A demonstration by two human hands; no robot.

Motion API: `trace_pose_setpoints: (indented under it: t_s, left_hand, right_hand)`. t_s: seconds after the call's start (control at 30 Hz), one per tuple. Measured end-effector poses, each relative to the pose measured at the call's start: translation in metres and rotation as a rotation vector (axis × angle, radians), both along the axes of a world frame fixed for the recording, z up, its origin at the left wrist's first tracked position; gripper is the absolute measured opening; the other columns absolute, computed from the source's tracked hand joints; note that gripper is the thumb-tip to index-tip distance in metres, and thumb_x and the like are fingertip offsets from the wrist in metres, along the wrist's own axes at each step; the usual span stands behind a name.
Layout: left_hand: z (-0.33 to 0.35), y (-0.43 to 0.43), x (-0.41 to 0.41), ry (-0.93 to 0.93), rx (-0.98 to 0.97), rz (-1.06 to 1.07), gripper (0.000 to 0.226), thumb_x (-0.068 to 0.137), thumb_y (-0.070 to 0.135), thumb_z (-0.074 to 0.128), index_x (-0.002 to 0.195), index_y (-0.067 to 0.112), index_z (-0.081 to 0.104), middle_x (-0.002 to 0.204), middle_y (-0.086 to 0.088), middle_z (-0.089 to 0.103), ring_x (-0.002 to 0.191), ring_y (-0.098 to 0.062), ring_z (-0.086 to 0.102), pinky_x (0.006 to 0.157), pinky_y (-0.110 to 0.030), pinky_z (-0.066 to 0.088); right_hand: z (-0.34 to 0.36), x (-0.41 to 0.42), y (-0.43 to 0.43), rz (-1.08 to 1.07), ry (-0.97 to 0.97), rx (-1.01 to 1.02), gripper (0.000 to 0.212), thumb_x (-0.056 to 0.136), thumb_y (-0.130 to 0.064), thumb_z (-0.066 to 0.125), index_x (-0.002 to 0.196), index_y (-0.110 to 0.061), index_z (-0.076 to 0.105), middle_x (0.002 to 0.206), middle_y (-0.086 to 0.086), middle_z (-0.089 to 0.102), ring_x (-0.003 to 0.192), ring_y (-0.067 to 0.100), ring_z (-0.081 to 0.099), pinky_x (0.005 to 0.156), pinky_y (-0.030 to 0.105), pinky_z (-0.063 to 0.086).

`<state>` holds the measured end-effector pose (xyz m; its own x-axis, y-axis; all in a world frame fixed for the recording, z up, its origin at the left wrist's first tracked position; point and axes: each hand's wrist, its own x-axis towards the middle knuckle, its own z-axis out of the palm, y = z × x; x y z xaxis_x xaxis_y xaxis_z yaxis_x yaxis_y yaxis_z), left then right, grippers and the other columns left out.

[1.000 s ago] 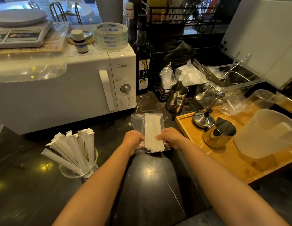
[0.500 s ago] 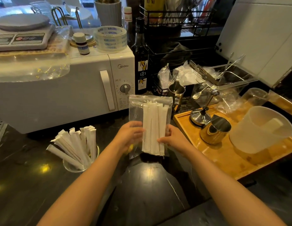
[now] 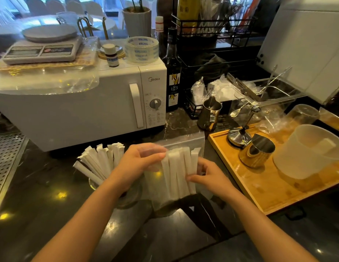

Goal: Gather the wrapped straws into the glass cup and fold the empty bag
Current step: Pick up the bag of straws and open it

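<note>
A clear plastic bag (image 3: 185, 142) stands upright over the dark counter with several white wrapped straws (image 3: 179, 173) inside it. My left hand (image 3: 140, 163) grips the bag's upper left part, its fingers at the bag's mouth. My right hand (image 3: 206, 176) pinches the bag and straws low on the right side. Just left of my left hand stands a glass cup (image 3: 94, 183) holding several more wrapped straws (image 3: 100, 159), which fan out to the left. My left forearm hides most of the cup.
A white microwave (image 3: 85, 108) stands behind the cup, with a scale and tape roll on top. To the right is a wooden tray (image 3: 259, 188) with metal pitchers and a plastic jug. A syrup bottle (image 3: 173, 72) and wire rack stand at the back.
The bag was lifted from the counter and held upright. It now sits lower and nearer the cup. My left hand has moved up to the bag's mouth.
</note>
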<state>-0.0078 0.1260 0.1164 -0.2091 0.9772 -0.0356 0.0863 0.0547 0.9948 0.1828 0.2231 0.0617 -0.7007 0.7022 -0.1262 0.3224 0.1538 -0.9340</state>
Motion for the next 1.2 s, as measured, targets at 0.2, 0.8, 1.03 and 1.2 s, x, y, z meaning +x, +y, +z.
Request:
trace_pose_setpoints:
  t_s: [0.2,0.8,1.03,1.2]
  left_hand:
    - [0.015,-0.014,-0.003,0.203,0.051,0.013,0.020,0.075,0.007,0.065,0.071,0.026,0.068,0.063,0.013,0.071,0.067,-0.005,0.066,0.061,-0.010,0.051]
    - [0.021,-0.010,0.017,0.106,-0.168,-0.189,0.019,0.086,0.013,0.052,0.068,0.013,0.058,0.046,0.007,0.059,0.044,-0.004,0.057,0.043,-0.015,0.046]
    - [0.013,-0.012,0.025,-0.041,-0.198,-0.212,0.022,0.089,0.014,0.047,0.070,0.015,0.057,0.052,0.000,0.066,0.051,-0.012,0.064,0.049,-0.021,0.053]
    - [0.010,-0.013,0.033,-0.037,-0.184,-0.196,0.025,0.092,0.014,0.041,0.072,0.012,0.057,0.056,0.000,0.065,0.053,-0.011,0.064,0.051,-0.023,0.053]
  right_hand:
    - [0.008,-0.011,-0.007,0.036,0.029,0.023,0.010,0.076,-0.010,0.067,0.072,-0.018,0.063,0.081,0.010,0.060,0.075,0.007,0.057,0.062,0.009,0.046]
    - [0.053,-0.015,-0.028,0.026,0.134,0.051,0.016,0.078,-0.020,0.067,0.084,-0.020,0.052,0.082,-0.004,0.056,0.075,0.009,0.055,0.067,0.023,0.048]
    - [0.064,-0.018,-0.043,0.102,0.126,-0.078,0.012,0.077,-0.017,0.068,0.075,-0.016,0.056,0.074,-0.001,0.063,0.068,0.008,0.063,0.059,0.016,0.052]
    - [0.062,-0.021,-0.044,0.054,0.084,-0.057,0.020,0.073,-0.017,0.072,0.074,-0.013,0.052,0.068,0.002,0.062,0.056,0.004,0.061,0.052,0.014,0.050]
